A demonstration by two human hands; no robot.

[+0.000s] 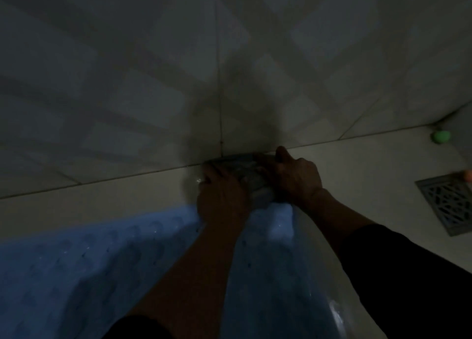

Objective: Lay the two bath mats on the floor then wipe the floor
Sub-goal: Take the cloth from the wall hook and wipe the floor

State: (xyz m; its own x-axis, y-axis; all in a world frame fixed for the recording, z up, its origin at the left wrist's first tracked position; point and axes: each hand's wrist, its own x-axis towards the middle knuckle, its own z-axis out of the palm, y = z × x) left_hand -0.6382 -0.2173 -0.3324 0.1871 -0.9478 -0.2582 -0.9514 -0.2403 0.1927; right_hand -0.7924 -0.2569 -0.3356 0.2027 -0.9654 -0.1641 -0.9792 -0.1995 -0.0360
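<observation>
Blue bath mat (76, 267) lies flat on floor (115, 198), reaching the hands. Left hand (222, 198) and right hand (296, 177) both closed on a grey cloth (245, 172) at the wall base; drain grate (449, 203) far right. Wiping step, judged; next: sweep along bare floor.

Grey cloth (251, 179) mostly under both hands; mat (76, 275) cut off btm.
</observation>
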